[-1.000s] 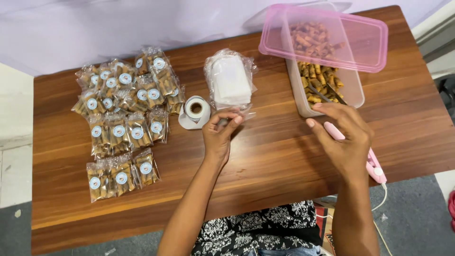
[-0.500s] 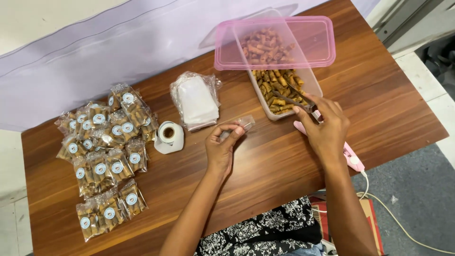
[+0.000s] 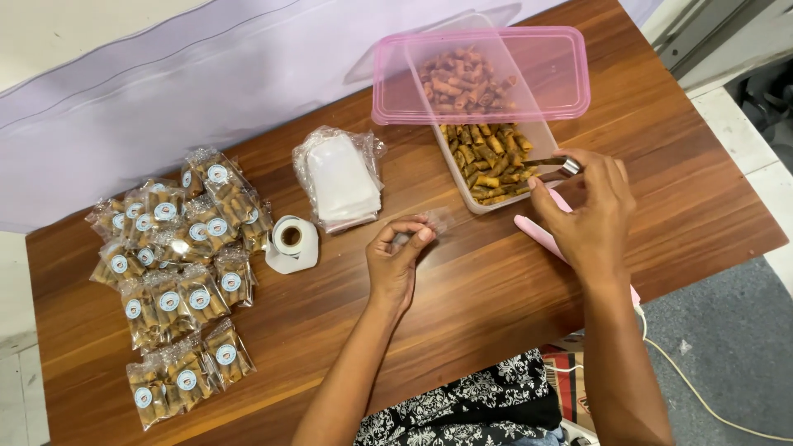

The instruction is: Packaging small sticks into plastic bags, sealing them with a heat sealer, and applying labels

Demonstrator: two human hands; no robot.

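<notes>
Right hand (image 3: 588,206) grips tongs (image 3: 552,163) over snack-filled tub (image 3: 493,169); left hand (image 3: 396,258) pinches clear bag (image 3: 435,221)

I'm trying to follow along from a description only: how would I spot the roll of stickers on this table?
Start at the wooden table and find the heap of filled snack packets on its left side. Just right of them, before the stack of empty clear bags, sits the sticker roll. It is the only small white ring with a hollow brown core.

left hand (image 3: 396,260) pinched, fingers curled; right hand (image 3: 588,211) extended forward, fingers pinching.
</notes>
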